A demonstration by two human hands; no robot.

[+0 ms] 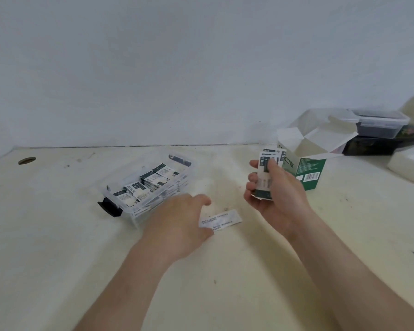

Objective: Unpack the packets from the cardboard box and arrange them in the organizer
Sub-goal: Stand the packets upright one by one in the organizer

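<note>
A clear plastic organizer point(139, 212) with black latches sits left of centre, holding several dark-and-white packets point(151, 182). An open green-and-white cardboard box point(307, 168) stands at the right with its flaps up. My right hand point(276, 197) is raised in front of the box, shut on a fanned stack of packets point(265, 175). My left hand point(184, 223) lies palm down on the table just right of the organizer, its fingertips resting on the left end of a white printed packet point(222, 219) that lies flat.
A lidded plastic container point(378, 123) rests on a dark box at the far right, beside white foam blocks point(409, 168). A round cable hole point(26, 160) is at the table's far left. The wall runs along the back edge.
</note>
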